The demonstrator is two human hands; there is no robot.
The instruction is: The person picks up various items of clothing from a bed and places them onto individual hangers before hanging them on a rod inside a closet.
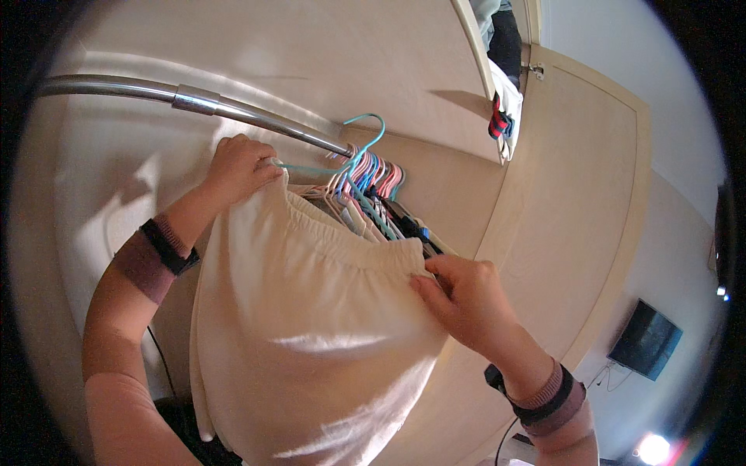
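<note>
A cream garment with an elastic waistband (326, 303) hangs spread between my two hands. My left hand (242, 169) pinches one end of the waistband together with an arm of a turquoise clothes hanger (368, 133). At the other end of the waistband, my right hand (466, 297) grips the fabric between thumb and fingers. The hanger's arms run down to the two ends of the waistband, partly behind the fabric. Its hook stands in front of the metal rail, and whether it touches the rail I cannot tell. Sunlit patches lie across the garment's lower part.
A chrome wardrobe rail (262, 119) crosses the upper left. Several coloured hangers (379, 175) with clothes crowd its far end. Folded clothes (504, 110) overhang a shelf at the top right. An open wooden door (583, 175) stands right; beyond it is a wall-mounted screen (645, 339).
</note>
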